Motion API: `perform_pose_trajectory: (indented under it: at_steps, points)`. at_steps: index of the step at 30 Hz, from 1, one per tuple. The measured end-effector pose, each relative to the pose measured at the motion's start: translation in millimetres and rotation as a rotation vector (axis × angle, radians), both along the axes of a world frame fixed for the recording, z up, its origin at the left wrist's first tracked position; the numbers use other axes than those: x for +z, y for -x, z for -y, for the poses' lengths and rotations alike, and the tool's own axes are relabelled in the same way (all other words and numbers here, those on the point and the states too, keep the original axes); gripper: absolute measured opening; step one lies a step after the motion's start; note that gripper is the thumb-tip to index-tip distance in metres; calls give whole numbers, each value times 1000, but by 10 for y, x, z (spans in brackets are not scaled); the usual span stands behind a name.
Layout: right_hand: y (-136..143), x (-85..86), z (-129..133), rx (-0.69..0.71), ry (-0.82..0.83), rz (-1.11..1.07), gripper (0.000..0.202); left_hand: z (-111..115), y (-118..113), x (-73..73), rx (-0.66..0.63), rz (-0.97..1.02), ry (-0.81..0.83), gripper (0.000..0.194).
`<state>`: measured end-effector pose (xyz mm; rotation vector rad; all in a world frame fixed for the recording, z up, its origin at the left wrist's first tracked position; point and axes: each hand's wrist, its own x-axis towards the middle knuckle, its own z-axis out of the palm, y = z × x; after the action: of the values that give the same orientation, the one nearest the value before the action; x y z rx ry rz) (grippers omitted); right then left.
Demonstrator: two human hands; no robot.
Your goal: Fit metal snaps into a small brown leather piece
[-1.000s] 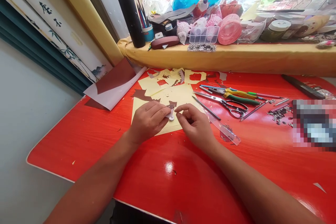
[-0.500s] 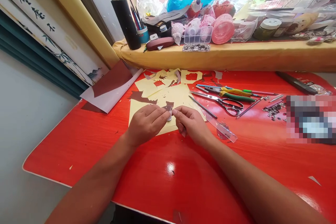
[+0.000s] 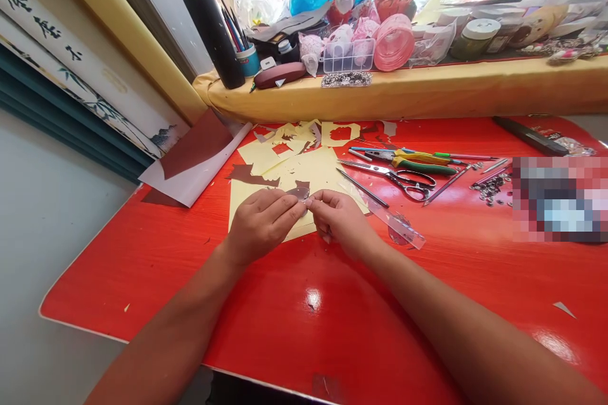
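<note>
Above the yellow paper (image 3: 323,168), my left hand (image 3: 266,221) is closed on a small greyish cut piece (image 3: 300,192), mostly hidden by its fingers. My right hand (image 3: 339,215) pinches the near edge of that same piece, thumb against forefinger. Both sets of fingertips nearly meet. Brown scraps (image 3: 254,175) lie on the paper just beyond the hands. To the right of my right hand are a clear ruler (image 3: 403,228) and a dark pencil-like stick (image 3: 365,188).
Scissors (image 3: 394,174) and green-and-yellow pliers (image 3: 418,163) lie on the red table (image 3: 266,323), with small metal snaps (image 3: 494,188) farther right. A brown sheet with a white underside (image 3: 190,168) rests at left. A black flask (image 3: 213,38) and a clear compartment box (image 3: 348,57) stand on the ledge.
The view has shifted slightly. The piece between my fingers has turned: its pale rounded part, earlier hanging below the fingertips, is now mostly out of sight. Both hands keep their grip.
</note>
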<state>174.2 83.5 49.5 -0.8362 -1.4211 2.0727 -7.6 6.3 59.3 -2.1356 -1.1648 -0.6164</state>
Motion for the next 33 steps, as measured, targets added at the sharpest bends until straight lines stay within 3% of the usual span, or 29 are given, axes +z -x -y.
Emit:
perform_pose_trajectory:
  at_steps: [16, 27, 30, 33]
  points:
    - [2, -24, 2, -11, 20, -23, 28, -37, -48, 5, 5, 96, -6, 16]
    - [36, -47, 20, -11, 153, -80, 26, -28, -42, -23, -9, 99, -12, 16]
    - [30, -38, 15, 0, 167, -83, 18, -25, -59, -30, 12, 306, 63, 12]
    - [11, 0, 8, -10, 87, -52, 12, -22, -71, -9, 134, 795, 309, 6]
